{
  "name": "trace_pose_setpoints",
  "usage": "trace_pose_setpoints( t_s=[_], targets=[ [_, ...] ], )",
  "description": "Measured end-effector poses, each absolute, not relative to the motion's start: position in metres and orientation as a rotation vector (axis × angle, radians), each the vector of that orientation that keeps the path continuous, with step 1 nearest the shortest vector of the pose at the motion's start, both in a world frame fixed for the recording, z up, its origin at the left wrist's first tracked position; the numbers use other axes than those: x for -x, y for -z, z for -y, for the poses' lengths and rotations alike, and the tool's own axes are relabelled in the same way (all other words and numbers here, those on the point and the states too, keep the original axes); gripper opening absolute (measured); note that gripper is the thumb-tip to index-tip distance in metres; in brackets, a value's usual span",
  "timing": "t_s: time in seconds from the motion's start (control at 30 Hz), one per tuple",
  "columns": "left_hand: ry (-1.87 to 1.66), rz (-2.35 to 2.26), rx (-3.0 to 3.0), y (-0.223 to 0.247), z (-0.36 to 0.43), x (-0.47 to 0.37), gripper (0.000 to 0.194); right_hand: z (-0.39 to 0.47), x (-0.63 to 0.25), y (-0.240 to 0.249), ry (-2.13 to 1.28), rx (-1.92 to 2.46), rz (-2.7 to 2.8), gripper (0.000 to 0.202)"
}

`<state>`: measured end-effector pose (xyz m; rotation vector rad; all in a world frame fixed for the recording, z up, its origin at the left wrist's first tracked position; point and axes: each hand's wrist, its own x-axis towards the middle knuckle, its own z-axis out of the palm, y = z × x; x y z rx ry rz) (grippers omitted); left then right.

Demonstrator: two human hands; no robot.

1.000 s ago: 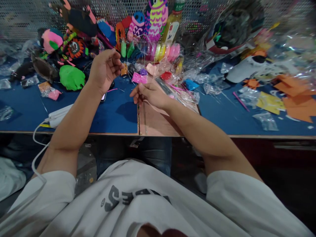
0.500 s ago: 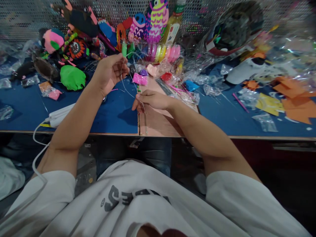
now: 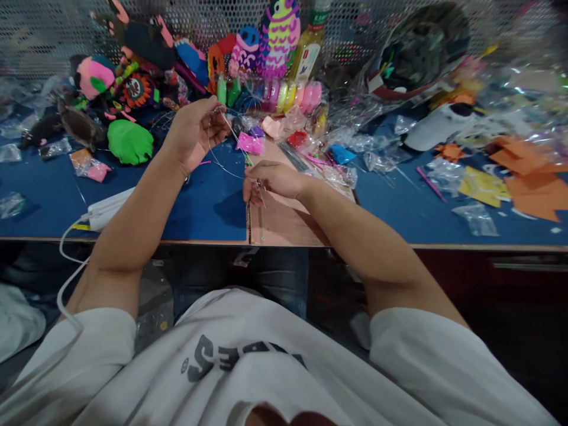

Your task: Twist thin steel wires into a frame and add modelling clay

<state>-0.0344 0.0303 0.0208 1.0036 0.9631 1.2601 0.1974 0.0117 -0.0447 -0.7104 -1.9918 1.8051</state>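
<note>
A thin, pale, see-through thread [image 3: 227, 170] runs between my two hands above the table. My left hand [image 3: 199, 135] is raised at the left, thumb and fingertips pinched on the thread's upper end. Lower and to the right, my right hand [image 3: 277, 179] pinches the thread between thumb and forefinger, and short ends stick out below its fingers. One stretch is nearly straight; another hangs in a slack curve. Just beyond the right hand lie a bright pink clay piece [image 3: 251, 143] and a purple lump [image 3: 257, 131].
Clay animals, a green lump [image 3: 130, 142], coloured clay pots [image 3: 290, 96] and a bottle [image 3: 307, 53] stand along the mesh back. A cap [image 3: 421, 53], plastic bags and orange sheets [image 3: 536, 189] lie at right. A white power bank [image 3: 107, 210] with a cable is by my left forearm.
The slack curve of thread has swung left and hangs wider. My right hand has shifted slightly right, while the left stays nearly in place.
</note>
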Motion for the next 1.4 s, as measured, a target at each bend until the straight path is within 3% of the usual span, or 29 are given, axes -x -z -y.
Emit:
trace_pose_setpoints(
  t_s=[0.33, 0.67, 0.93, 1.27, 1.4],
  targets=[
    [-1.276, -0.976, -1.074, -0.022, -0.03, 0.041, 0.018, -0.014, -0.193, 0.046, -1.853, 0.74, 1.889, 0.062],
    [-1.181, -0.945, -1.34, -0.015, -0.028, 0.042, 0.021, -0.001, -0.188, 0.044, -2.018, 0.511, 1.696, 0.06],
    [-1.114, -0.948, -1.26, -0.004, -0.026, 0.026, 0.018, 0.009, -0.178, 0.045, -1.767, 0.655, 1.496, 0.024],
    [-1.048, -0.968, -1.21, 0.008, -0.027, 0.017, 0.027, 0.002, -0.178, 0.047, -1.754, 0.826, 1.507, 0.03],
    [-1.078, -0.946, -1.222, 0.011, -0.03, 0.019, 0.021, 0.002, -0.178, 0.047, -1.735, 0.818, 1.535, 0.029]
  ],
)
